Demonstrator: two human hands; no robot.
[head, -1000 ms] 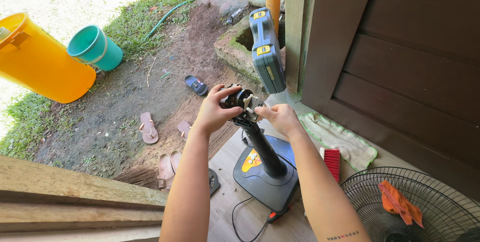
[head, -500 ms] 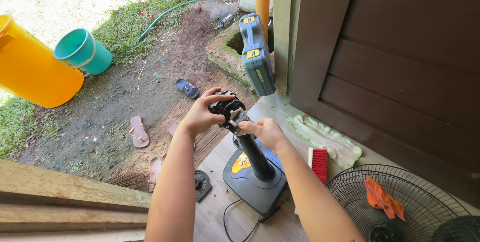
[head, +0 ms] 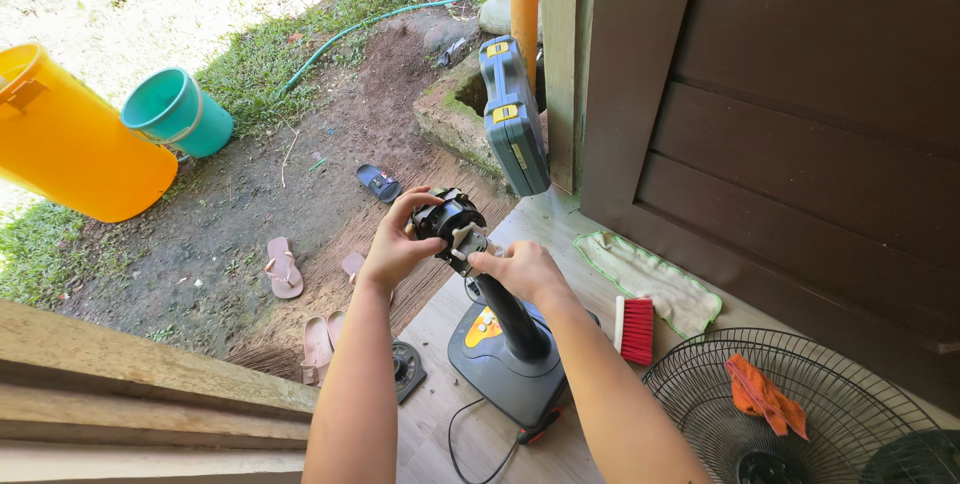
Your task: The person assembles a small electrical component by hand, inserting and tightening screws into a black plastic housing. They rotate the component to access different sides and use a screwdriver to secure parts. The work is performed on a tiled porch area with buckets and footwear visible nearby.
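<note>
the left hand [head: 392, 249] grasps the side of the round black fan motor [head: 447, 221], and the right hand [head: 520, 269] pinches a small part at its front, just above the dark grey fan stand with its yellow label [head: 507, 344]. the motor sits on top of the stand's neck, over the wooden floor [head: 470, 444]. to do this well, i think the left hand should keep the motor steady while the right fingers work slowly, so no small part drops. a red brush [head: 636, 329] and a wire fan guard [head: 800, 414] lie near.
</note>
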